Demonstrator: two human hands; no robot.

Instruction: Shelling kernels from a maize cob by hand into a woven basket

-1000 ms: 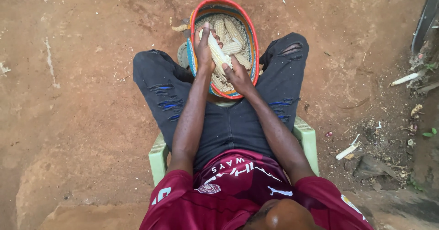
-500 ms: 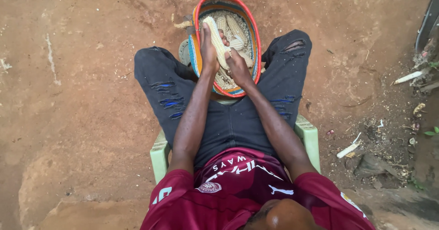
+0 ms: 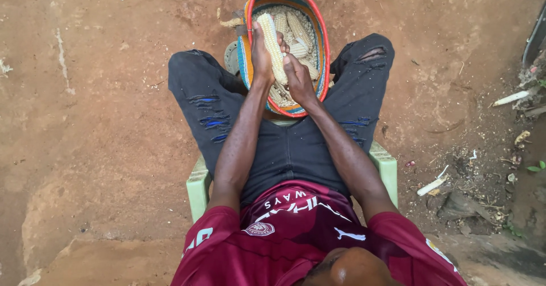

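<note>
I sit on a pale green plastic chair (image 3: 199, 186) with a woven basket (image 3: 318, 30), red-rimmed with coloured bands, held between my knees. Inside it lie several pale maize cobs (image 3: 298, 30) on a bed of loose kernels. My left hand (image 3: 261, 58) grips one long maize cob (image 3: 272, 38) that points away from me over the basket. My right hand (image 3: 298, 78) clasps the near end of the same cob, thumb pressed against its kernels.
Bare reddish-brown earth lies all around. Stripped cob pieces and plant litter (image 3: 432, 186) are scattered on the ground at the right, with another pale piece (image 3: 511, 98) further off. A dark curved object (image 3: 534, 35) stands at the right edge.
The held cob has swung from lying across the basket to pointing straight away from me. Both hands have shifted a little with it, still over the basket.
</note>
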